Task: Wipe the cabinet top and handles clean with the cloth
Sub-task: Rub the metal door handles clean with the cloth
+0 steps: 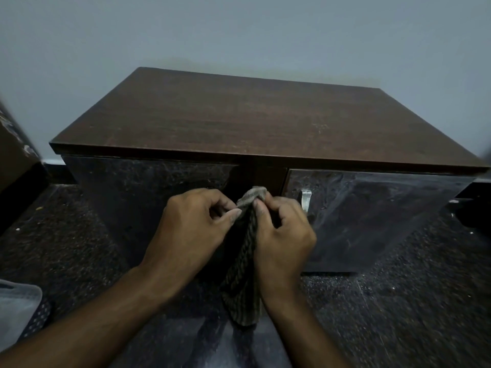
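The big brown cabinet top [239,115] sits at 12 o'clock, bare. Below it, at 6 o'clock, the stripy cloth [243,261] hangs, pinched by the left hand [191,229] and right hand [281,235]. Bunch it tight, then rub the small handle [306,200] at 3 o'clock

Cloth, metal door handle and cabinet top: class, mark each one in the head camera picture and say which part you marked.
cloth [243,264], head view, on the striped hanging part between the two hands.
metal door handle [306,200], head view, on the middle of the silver bar.
cabinet top [239,115], head view, on the bare wood centre.
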Available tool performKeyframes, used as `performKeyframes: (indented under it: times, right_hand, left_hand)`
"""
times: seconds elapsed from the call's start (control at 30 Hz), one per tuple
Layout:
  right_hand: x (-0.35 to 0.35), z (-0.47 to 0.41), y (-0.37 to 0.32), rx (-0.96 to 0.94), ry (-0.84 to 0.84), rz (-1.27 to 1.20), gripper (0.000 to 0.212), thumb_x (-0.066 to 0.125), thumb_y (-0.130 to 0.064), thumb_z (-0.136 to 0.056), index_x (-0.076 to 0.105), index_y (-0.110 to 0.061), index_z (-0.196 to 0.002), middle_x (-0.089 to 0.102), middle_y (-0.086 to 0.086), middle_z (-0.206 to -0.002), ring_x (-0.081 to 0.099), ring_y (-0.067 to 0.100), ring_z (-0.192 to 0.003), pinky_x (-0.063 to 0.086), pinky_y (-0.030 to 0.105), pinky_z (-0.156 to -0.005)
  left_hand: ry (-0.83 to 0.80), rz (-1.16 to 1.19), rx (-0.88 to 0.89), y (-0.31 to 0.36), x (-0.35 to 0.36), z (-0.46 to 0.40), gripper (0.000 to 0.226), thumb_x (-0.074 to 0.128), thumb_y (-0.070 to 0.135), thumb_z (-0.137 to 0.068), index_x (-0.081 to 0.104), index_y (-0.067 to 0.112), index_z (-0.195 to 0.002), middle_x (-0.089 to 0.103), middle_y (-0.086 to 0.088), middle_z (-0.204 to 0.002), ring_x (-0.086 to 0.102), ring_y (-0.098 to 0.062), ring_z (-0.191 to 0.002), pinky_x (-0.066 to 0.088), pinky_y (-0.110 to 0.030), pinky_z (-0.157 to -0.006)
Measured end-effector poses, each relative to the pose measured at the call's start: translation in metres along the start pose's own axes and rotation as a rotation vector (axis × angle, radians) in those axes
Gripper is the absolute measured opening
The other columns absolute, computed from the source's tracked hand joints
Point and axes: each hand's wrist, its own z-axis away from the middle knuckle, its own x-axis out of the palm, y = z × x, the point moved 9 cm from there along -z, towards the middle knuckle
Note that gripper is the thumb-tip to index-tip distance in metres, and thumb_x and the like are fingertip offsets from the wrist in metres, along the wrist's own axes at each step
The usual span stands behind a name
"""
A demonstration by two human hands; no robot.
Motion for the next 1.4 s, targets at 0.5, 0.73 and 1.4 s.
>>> performKeyframes:
  times: [0.5, 0.73, 1.4]
  right_hand:
    - [0.011, 0.009, 0.022, 0.102, -0.168, -0.041, 0.02, 0.056, 0.0, -0.098, 0.073, -0.006, -0.108, 0.06, -0.002, -0.096, 0.06, 0.005, -0.091, 0.043, 0.006, -0.075]
    - [-0.003, 0.011, 0.045, 0.41, 0.006, -0.177, 0.012, 0.077, -0.01, -0.086, 0.075, -0.021, -0.091, 0.072, -0.009, -0.082, 0.069, 0.003, -0.075, 0.052, 0.011, -0.063]
    - [-0.002, 0.008, 0.016, 0.075, -0.011, 0.0, 0.023, 0.07, 0.005, -0.087, 0.077, -0.007, -0.105, 0.066, -0.003, -0.101, 0.067, 0.011, -0.094, 0.056, 0.018, -0.08]
  left_hand:
    - [-0.062, 0.003, 0.021, -0.005, 0.015, 0.002, 0.013, 0.078, 0.029, -0.078, 0.078, 0.027, -0.091, 0.069, 0.017, -0.08, 0.062, 0.007, -0.073, 0.042, -0.001, -0.068]
    - [-0.041, 0.02, 0.035, 0.0, 0.014, 0.002, 0.015, 0.078, 0.032, -0.078, 0.077, 0.028, -0.093, 0.07, 0.016, -0.083, 0.063, 0.007, -0.076, 0.044, -0.003, -0.07]
    - [-0.045, -0.016, 0.044, -0.003, 0.017, 0.0, 0.021, 0.077, 0.026, -0.08, 0.076, 0.023, -0.101, 0.071, 0.012, -0.09, 0.063, 0.003, -0.077, 0.048, -0.008, -0.071]
